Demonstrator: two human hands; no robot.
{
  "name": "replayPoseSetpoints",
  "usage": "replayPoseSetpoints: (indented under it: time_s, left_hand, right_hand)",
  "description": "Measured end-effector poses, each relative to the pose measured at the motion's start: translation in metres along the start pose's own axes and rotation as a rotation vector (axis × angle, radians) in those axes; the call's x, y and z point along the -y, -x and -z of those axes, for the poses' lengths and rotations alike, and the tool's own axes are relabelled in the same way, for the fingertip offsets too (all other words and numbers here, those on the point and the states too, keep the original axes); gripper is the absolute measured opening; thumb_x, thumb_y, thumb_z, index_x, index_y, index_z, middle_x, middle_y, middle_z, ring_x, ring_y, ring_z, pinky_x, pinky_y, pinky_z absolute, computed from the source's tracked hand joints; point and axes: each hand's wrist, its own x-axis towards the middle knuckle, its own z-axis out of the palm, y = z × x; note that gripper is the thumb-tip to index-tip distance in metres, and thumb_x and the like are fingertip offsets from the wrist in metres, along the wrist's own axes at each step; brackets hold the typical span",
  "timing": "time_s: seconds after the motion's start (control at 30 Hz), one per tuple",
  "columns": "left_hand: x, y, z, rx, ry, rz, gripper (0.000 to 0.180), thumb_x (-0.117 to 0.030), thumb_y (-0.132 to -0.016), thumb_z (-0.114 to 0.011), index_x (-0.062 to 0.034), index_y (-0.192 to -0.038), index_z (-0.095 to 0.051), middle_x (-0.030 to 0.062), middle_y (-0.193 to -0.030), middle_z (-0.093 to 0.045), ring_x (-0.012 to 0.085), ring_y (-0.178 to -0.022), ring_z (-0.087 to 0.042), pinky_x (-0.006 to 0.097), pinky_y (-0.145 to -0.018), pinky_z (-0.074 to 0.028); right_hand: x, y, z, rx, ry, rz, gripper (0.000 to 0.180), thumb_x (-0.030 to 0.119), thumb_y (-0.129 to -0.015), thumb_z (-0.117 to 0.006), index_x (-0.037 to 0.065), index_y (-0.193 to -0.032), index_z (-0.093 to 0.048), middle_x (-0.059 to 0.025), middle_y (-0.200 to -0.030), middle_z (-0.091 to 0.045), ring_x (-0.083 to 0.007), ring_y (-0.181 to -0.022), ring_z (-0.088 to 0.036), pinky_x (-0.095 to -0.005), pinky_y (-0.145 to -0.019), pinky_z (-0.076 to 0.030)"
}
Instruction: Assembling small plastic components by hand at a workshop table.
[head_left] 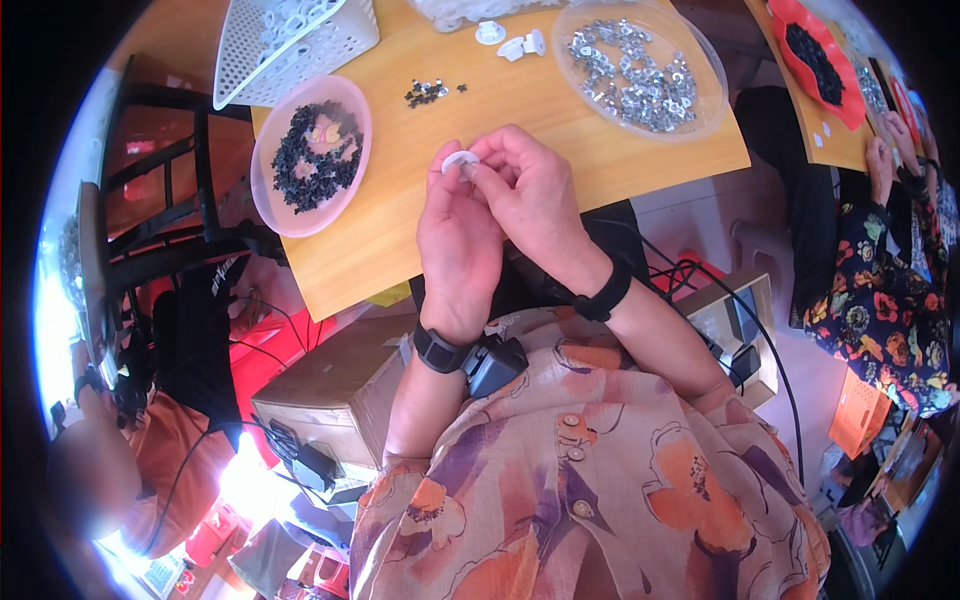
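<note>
Close together over the table's near edge, both of my hands hold a small white round plastic part (460,158). My left hand (458,235) is palm up, its fingertips pinching the part's left side. From the right, my right hand (530,190) grips the same part between thumb and fingers. Beyond them lies a small pile of tiny black and silver pieces (428,94). A pink bowl (265,185) of small black parts stands to the left. At the right is a clear round tray (716,112) of small metal pieces. White plastic parts (520,46) lie farther back.
A white perforated basket (238,88) with white parts stands at the back left of the wooden table (385,235). Left is a black chair (155,240); below, a cardboard box (320,385). Another person's floral sleeve (885,285) and a red tray (852,100) are at right.
</note>
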Motion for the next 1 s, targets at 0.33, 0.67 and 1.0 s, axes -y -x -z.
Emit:
replayPoseSetpoints:
  time_s: [0.33,0.67,1.0]
  left_hand:
    - [0.0,-0.011,0.01,0.046,0.064,-0.02,0.017,-0.008,-0.092,-0.051,-0.0068,-0.108,-0.052,0.0108,-0.102,-0.059,0.0247,-0.104,-0.056,0.036,-0.094,-0.045]
    - [-0.006,-0.006,0.006,-0.015,0.01,0.032,0.023,-0.013,-0.094,-0.047,-0.0082,-0.116,-0.049,0.0107,-0.109,-0.058,0.026,-0.107,-0.055,0.042,-0.097,-0.043]
    - [0.0,-0.006,0.0,-0.108,-0.049,-0.006,0.022,-0.016,-0.093,-0.048,-0.0102,-0.114,-0.048,0.0065,-0.104,-0.056,0.0216,-0.101,-0.055,0.037,-0.092,-0.044]
  right_hand:
    - [-0.011,0.002,-0.007,-0.045,0.025,0.121,0.008,0.0,-0.081,-0.061,0.001,-0.087,-0.056,-0.0154,-0.073,-0.064,-0.0315,-0.068,-0.065,-0.0369,-0.061,-0.051]
    - [-0.006,-0.001,-0.001,0.006,-0.043,0.036,0.007,0.001,-0.083,-0.063,-0.002,-0.087,-0.058,-0.0138,-0.075,-0.067,-0.0224,-0.067,-0.068,-0.031,-0.06,-0.053]
    - [-0.005,-0.001,-0.001,0.026,-0.058,-0.037,0.007,0.002,-0.083,-0.064,-0.002,-0.087,-0.06,-0.0126,-0.075,-0.067,-0.0191,-0.067,-0.067,-0.0293,-0.061,-0.054]
